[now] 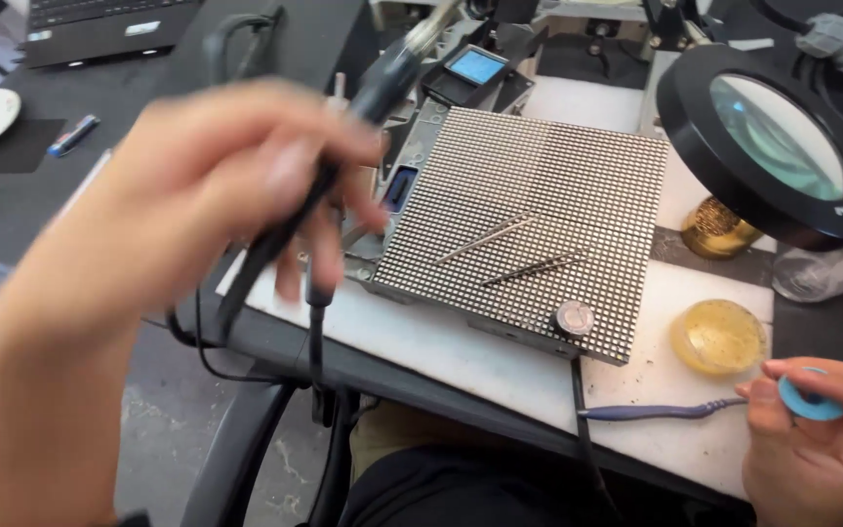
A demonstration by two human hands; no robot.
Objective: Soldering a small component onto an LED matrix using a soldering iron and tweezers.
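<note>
Black corded soldering handle is being gripped by left hand fingers; right hand fingers are pinching a small blue spool beside the dotted grid panel.

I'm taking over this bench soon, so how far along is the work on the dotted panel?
Set out: dotted panel on the white mat, two thin rods lying on it. In hand: left hand grips a black corded tool; right hand holds a blue ring. No tool touches the panel yet.
</note>
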